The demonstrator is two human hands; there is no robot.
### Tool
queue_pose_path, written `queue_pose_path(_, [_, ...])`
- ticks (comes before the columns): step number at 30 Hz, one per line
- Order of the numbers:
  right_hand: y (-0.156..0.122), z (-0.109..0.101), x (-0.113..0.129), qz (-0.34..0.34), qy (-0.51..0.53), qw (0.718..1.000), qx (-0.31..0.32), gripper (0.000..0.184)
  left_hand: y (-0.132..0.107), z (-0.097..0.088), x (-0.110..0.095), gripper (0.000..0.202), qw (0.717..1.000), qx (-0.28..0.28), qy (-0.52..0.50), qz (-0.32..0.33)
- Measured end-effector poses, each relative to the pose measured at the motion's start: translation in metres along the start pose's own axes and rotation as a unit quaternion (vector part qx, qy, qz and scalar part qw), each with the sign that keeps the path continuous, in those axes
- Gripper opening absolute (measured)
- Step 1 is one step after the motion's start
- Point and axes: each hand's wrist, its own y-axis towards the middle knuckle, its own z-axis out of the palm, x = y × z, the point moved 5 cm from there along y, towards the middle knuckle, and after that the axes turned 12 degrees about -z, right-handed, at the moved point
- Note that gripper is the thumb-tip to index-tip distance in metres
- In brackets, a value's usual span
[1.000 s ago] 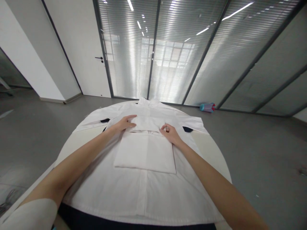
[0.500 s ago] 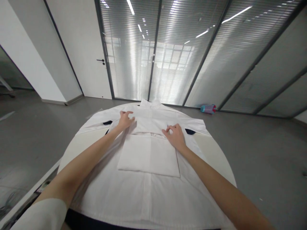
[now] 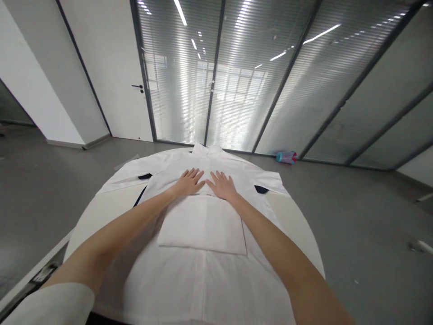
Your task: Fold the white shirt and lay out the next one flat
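Table (image 3: 288, 213) under white shirt (image 3: 169, 284) stands on grey floor (image 3: 361, 221) near glass partition (image 3: 243, 104).

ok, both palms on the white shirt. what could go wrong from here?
1. Left hand and right hand lie spread on the white shirt; sliding them could ruck it.
2. The rectangular white panel sits right by the palms and might crease if pushed.
3. The sleeve at picture right lies near the round table's rim; a tug could drop it over.

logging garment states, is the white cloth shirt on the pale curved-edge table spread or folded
Spread: the white cloth shirt lies flat, collar at the far end, both sleeves out sideways.
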Motion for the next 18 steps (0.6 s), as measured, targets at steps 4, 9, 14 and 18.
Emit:
queue_pose_path(4, [-0.008, -0.002, -0.020, 0.042, 0.011, 0.998, 0.038, 0.082, -0.005, -0.011, 0.025, 0.073, 0.997, 0.053, 0.031, -0.044])
queue_pose_path(9, [0.001, -0.019, -0.009, 0.029, -0.017, 0.999, 0.024, 0.076, 0.001, -0.023, 0.020, 0.063, 0.995, 0.053, 0.053, -0.062])
queue_pose_path(14, [0.008, -0.020, 0.013, -0.022, -0.006, 1.000, -0.003, 0.073, 0.009, -0.012, -0.003, 0.054, 0.998, 0.002, 0.052, -0.026])
queue_pose_path(18, [0.000, -0.003, 0.003, -0.003, 0.015, 1.000, 0.021, 0.076, 0.012, -0.001, 0.002, 0.058, 0.999, 0.008, 0.036, -0.029])
